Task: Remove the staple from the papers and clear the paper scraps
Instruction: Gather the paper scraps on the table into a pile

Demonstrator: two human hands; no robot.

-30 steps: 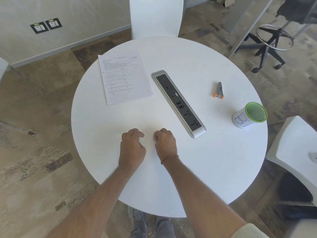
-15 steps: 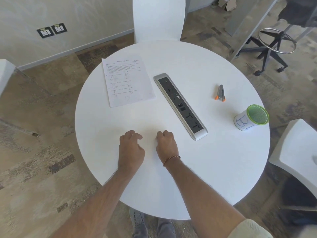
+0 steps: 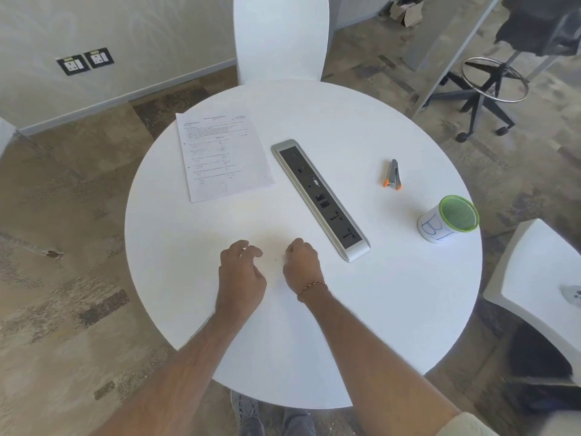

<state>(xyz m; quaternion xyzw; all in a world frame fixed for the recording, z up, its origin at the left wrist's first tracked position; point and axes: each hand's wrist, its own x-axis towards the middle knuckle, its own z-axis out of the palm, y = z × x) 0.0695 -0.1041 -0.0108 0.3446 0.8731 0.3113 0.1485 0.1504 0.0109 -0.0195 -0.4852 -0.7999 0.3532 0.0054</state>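
Fingers curled on both hands, holding nothing: left hand [image 3: 240,275] loosely bent, right hand [image 3: 301,265] closer to a fist (beaded bracelet at wrist). Both rest on the white table [image 3: 393,309], near edge. Papers [image 3: 221,155] lie far left; staple remover [image 3: 393,174] far right, beyond the socket strip [image 3: 320,198]; green-rimmed cup [image 3: 448,220] nearby.

Bright daylight; soft shadows; wide-angle edge distortion, slight blur.
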